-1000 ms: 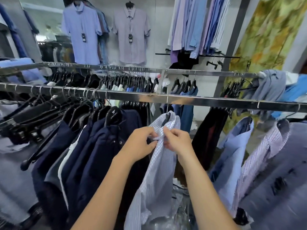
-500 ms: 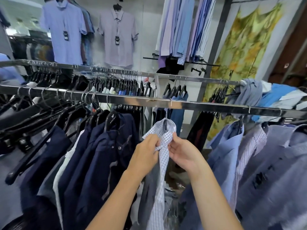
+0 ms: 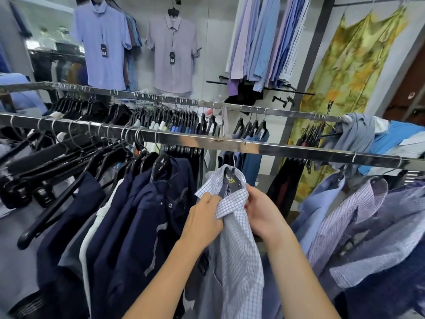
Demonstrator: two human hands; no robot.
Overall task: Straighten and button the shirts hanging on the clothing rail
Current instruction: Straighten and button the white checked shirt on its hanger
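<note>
A white shirt with a fine blue check [image 3: 239,254] hangs from the steel clothing rail [image 3: 287,149] in front of me, its collar open and a label showing inside. My left hand [image 3: 202,217] pinches the left side of the collar and placket. My right hand [image 3: 259,210] grips the right side of the collar just below the neck. The two hands sit close together at the top of the shirt front. The buttons are hidden by my fingers and the fabric.
Navy shirts on black hangers [image 3: 138,215] crowd the rail to the left. Pale blue and purple striped shirts [image 3: 345,217] hang to the right. A second rail [image 3: 161,102] runs behind, with shirts displayed on the wall [image 3: 172,54] and a yellow-green cloth [image 3: 345,77].
The collar has been spread open, showing the inner label. Both hands stay at the shirt's neck, now slightly further apart. My view has moved closer to the rail.
</note>
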